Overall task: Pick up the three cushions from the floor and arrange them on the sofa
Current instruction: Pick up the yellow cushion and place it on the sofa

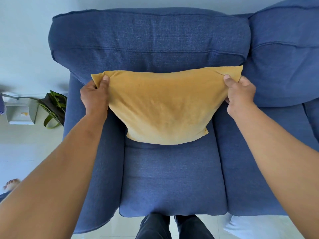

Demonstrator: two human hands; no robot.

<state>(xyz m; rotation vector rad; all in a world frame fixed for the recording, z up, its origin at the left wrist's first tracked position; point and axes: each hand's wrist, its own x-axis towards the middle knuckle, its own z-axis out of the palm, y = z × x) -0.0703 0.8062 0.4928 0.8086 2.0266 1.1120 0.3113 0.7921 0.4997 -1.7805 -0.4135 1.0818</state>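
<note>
A mustard-yellow cushion stands on the seat of the blue sofa, its lower edge on the seat and its top near the back rest. My left hand pinches its upper left corner. My right hand grips the upper right corner. Both arms reach forward from the bottom corners of the view. No other loose cushion shows in the head view.
The sofa's left armrest and a second back cushion at right flank the seat. A green and dark bag and a white box sit on the pale floor at left. My legs stand against the seat's front.
</note>
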